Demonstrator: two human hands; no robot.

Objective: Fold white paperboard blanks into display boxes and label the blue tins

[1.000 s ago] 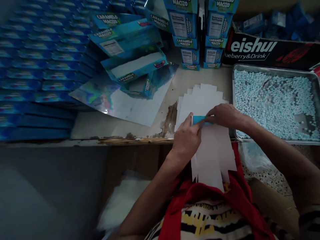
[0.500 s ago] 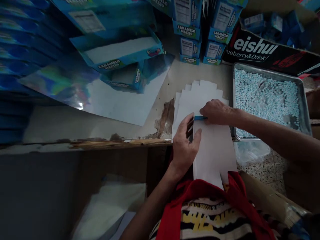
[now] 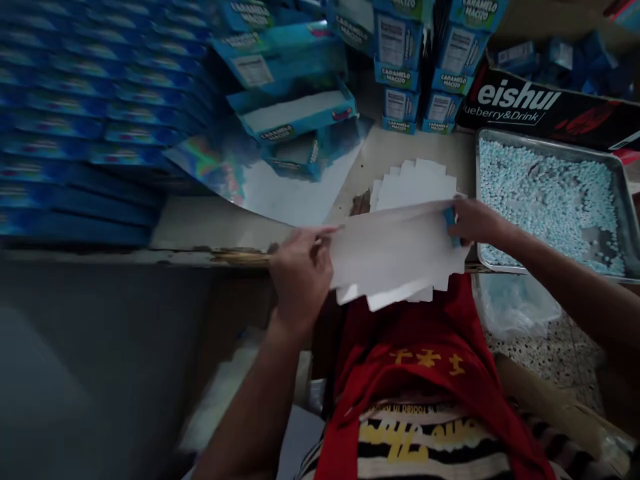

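A flat cardboard box blank (image 3: 390, 247), white on the face toward me with a bit of blue print at its right end, is stretched sideways between my hands. My left hand (image 3: 303, 273) is closed on its left end. At the other end, my right hand (image 3: 473, 220) pinches the blank by a blue flap, thumb and fingers pressed together. Beneath and behind it lies a fanned pile of white cardboard blanks (image 3: 415, 177) at the table's front edge.
Rows of blue boxes (image 3: 75, 120) are stacked at left. Open blue display trays (image 3: 295, 113) rest on a shiny sheet (image 3: 285, 197). At right stand a metal tray (image 3: 477, 200) of pale blue pellets and a black carton (image 3: 530, 107) holding small blue boxes.
The blank has turned from lengthwise to crosswise and is raised off the pile. My left hand has moved left and closed on its end; my right hand has shifted right.
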